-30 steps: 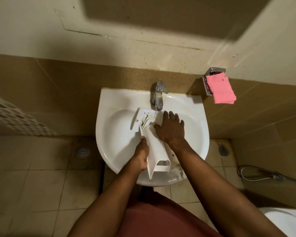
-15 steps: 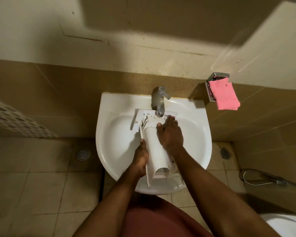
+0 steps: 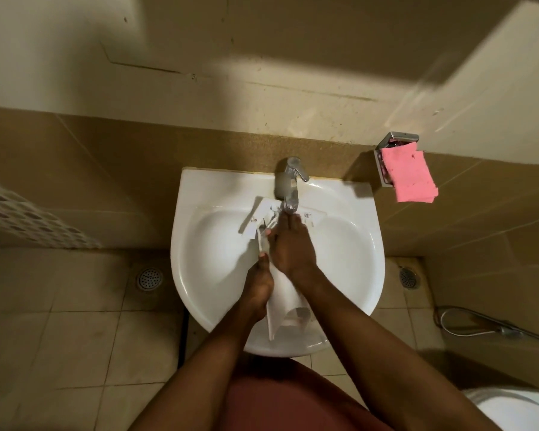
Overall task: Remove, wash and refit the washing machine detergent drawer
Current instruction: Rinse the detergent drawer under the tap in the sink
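Washing step: left hand (image 3: 259, 284) grips the detergent drawer (image 3: 285, 295), flat-fingered right hand (image 3: 293, 248) rubs it under the tap (image 3: 288, 185); thorough rinsing likely next.

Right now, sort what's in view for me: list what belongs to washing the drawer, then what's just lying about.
In the job:
detergent drawer, gripped by the left hand, with the right hand flat on it
tap
sink

Lying about:
pink cloth in its metal holder
floor drains
spray hose
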